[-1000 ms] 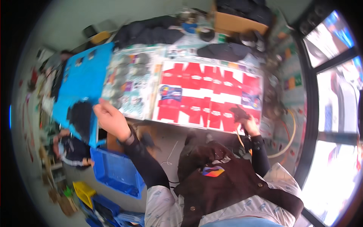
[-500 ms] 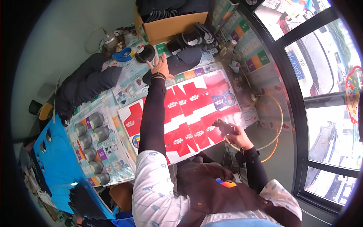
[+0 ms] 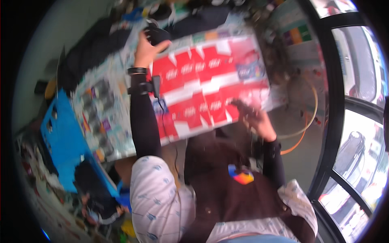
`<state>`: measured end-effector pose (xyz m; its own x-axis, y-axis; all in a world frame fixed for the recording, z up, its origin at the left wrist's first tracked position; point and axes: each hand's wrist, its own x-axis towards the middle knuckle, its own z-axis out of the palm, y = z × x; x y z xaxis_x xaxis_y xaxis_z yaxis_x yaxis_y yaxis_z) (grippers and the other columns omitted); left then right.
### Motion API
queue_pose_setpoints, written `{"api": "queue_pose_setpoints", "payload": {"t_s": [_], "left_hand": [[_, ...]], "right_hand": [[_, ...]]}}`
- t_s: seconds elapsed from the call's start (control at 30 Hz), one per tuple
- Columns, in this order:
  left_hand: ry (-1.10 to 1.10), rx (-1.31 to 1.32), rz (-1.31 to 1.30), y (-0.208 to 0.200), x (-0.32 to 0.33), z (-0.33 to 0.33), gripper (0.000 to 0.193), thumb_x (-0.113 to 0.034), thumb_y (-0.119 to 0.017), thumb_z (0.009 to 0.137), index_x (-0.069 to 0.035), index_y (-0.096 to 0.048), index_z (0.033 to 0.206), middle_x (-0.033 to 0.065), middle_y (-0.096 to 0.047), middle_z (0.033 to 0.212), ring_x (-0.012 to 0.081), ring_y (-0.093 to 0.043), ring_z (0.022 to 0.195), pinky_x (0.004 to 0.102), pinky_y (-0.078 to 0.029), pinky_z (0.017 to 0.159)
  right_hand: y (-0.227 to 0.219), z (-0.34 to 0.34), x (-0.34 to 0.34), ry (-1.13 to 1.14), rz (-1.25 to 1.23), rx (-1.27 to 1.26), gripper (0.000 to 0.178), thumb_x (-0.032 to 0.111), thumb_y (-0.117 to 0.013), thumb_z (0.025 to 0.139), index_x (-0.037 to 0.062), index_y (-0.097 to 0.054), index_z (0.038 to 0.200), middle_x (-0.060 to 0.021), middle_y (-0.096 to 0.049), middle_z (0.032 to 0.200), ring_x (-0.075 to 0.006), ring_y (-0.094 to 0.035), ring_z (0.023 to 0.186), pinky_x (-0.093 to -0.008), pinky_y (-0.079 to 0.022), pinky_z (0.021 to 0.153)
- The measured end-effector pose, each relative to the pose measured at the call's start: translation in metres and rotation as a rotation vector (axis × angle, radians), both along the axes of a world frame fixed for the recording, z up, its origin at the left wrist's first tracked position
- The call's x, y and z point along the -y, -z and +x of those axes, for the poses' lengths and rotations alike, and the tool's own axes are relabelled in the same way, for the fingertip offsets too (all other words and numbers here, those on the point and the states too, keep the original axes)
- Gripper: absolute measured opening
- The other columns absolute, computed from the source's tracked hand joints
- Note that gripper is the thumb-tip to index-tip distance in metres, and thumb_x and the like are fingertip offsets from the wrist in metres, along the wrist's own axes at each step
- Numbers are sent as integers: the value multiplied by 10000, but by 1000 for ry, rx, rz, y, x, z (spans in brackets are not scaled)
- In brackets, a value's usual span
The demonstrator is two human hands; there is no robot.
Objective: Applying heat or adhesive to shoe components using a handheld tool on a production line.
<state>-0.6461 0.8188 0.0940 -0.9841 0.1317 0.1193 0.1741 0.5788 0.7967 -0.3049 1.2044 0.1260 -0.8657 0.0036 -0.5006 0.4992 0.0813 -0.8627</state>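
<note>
My left hand (image 3: 146, 52) is at the far left edge of a red and white printed sheet (image 3: 190, 83), its thumb spread from its fingers around a dark curved pad (image 3: 157, 35). Behind it, dark pads (image 3: 198, 23) lie in a long stack. Over the sheet's near right edge hovers my right hand (image 3: 257, 121), with fingers dark and stretched out, apart from one another; nothing is plainly held in them. Motion blurs both hands. A black wristband and a small black device with a cable (image 3: 156, 86) sit on my left forearm.
Grey rounded cups (image 3: 103, 95) stand in rows on the table's left. A dark pile (image 3: 91, 46) lies behind them. A blue sheet with holes (image 3: 65, 141) hangs at the left edge. Beige and orange hoses (image 3: 314, 101) curve by the right wall, beside the window frame (image 3: 332, 109).
My left hand has shifted left and now has a dark pad between thumb and fingers. My right hand stays near the sheet's near right edge. The whole view has tilted and shifted.
</note>
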Motion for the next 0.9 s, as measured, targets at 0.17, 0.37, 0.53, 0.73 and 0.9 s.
{"api": "queue_pose_setpoints", "payload": {"t_s": [0.17,0.37,0.53,0.73,0.9], "left_hand": [[-142,508,1153,26,166,244,584,-117,-669,994,-36,-414,1513,106,-559,1452,267,-546,1334,477,-419,1155],[-759,644,1554,20,134,467,497,-307,-626,1012,-40,-540,1422,117,-627,1390,278,-606,1268,470,-474,1108],[-920,944,1306,86,116,540,409,-193,-598,981,-45,-601,1362,97,-666,1311,271,-618,1242,464,-497,1069],[-779,868,655,122,87,437,337,-178,-681,918,51,-669,1164,99,-720,988,224,-699,916,346,-530,786],[-433,576,-147,150,82,340,411,-348,-673,923,44,-719,1038,304,-701,1054,472,-669,1007,519,-524,878]], "right_hand": [[2,-17,22,-186,33,14,492,17,-696,855,10,-608,1339,-69,-722,900,-108,-633,680,-276,-497,579],[20,3,49,-377,158,-52,435,163,-750,870,17,-643,1265,-155,-700,862,-213,-688,770,-359,-525,726],[33,14,88,-502,30,11,361,165,-741,863,0,-672,1176,-156,-689,862,-257,-691,825,-354,-518,786],[23,7,125,-588,263,-96,348,237,-719,871,30,-677,1147,-185,-680,823,-379,-671,802,-416,-506,744],[4,-2,160,-478,360,-3,356,220,-712,884,26,-665,1179,-188,-699,853,-372,-689,819,-414,-522,770]]}}
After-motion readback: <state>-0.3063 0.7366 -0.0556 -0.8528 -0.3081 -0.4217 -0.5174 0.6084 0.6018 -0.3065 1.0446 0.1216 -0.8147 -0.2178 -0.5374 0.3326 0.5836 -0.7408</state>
